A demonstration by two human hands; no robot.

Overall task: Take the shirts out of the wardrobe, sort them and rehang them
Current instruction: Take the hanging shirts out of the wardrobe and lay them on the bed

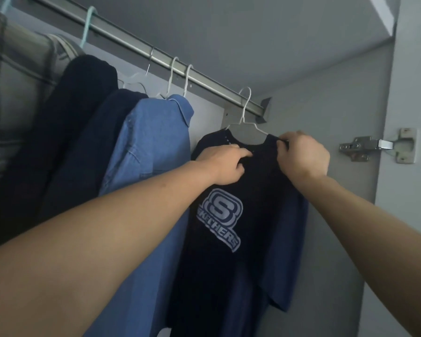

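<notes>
A dark navy T-shirt [258, 215] with a pale logo hangs on a white wire hanger [247, 117] at the right end of the metal rail [141, 48]. My left hand [226, 164] grips the shirt's fabric just below the collar. My right hand [301, 154] pinches the shirt's right shoulder at the hanger's arm. To the left on the rail hang a light blue denim shirt [151, 152], a dark navy garment [93, 147] and a darker one [83, 93].
A plaid grey shirt [12, 76] on a pale green hanger [88, 25] fills the far left. The wardrobe's side wall [326, 105] stands right behind the T-shirt. The open door with a metal hinge [374, 145] is at the right.
</notes>
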